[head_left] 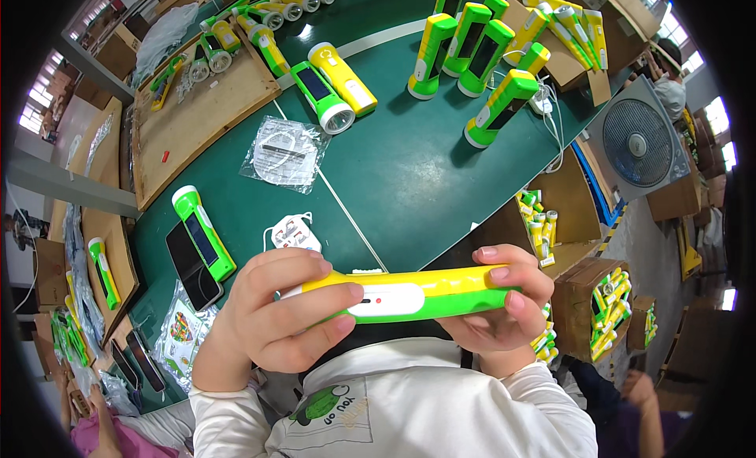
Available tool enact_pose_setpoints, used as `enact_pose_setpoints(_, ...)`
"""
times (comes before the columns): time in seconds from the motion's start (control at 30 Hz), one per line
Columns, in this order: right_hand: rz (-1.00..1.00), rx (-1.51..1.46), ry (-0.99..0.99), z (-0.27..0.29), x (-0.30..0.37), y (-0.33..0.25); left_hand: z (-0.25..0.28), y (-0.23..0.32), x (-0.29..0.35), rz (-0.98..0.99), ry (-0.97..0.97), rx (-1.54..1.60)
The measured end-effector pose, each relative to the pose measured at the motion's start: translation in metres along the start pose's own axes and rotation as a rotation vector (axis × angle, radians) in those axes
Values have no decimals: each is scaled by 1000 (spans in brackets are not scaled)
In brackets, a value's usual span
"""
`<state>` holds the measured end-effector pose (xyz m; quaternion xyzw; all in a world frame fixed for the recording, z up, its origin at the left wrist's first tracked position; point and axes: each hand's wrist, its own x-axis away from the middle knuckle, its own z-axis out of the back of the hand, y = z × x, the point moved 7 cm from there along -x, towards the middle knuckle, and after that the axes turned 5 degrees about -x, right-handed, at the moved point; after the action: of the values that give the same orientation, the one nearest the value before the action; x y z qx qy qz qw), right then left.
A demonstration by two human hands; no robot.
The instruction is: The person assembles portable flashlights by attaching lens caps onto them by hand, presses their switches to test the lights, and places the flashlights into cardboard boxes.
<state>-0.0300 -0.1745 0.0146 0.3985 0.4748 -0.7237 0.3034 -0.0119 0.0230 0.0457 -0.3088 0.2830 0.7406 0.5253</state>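
Nearest the camera, raised before the chest and held lengthwise between both hands: a chunky yellow-and-green plastic flashlight (465, 289), with a white rounded panel (403, 299) bearing a dark slot (365, 301) and a red dot (379, 300) turned into view. Pinched at the right end between thumb and fingers of the right hand (508, 304); wrapped at the other end by the curled left hand (277, 310), with one fingertip resting on the panel beside the slot. For careful handling, probably best to support both ends evenly, ease that fingertip clear of the slot, and turn the body slowly under an even, light squeeze, guarding against a slip on smooth plastic. Just beyond, on the dark green counter (394, 190), mind the white plastic socket block (294, 233); to its left, leave undisturbed the black glass-faced phone (191, 265) and the green-and-white flashlight (203, 231) lying against it. Farther out, avoid setting anything on the clear plastic bag (285, 152), likely slippery, and keep well short of the upright green-and-yellow flashlights (431, 58), perhaps easily toppled.
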Motion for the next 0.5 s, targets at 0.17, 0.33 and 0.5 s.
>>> enact_pose_setpoints(0.17,133,52,93,3,7,-9,-6,5,-2,8,-5,-109)
enact_pose_setpoints(0.33,270,73,197,-1,17,-17,-20,15,0,-42,60,-370)
enact_pose_setpoints(0.5,349,70,130,3,20,-27,-19,19,8,-34,165,-489)
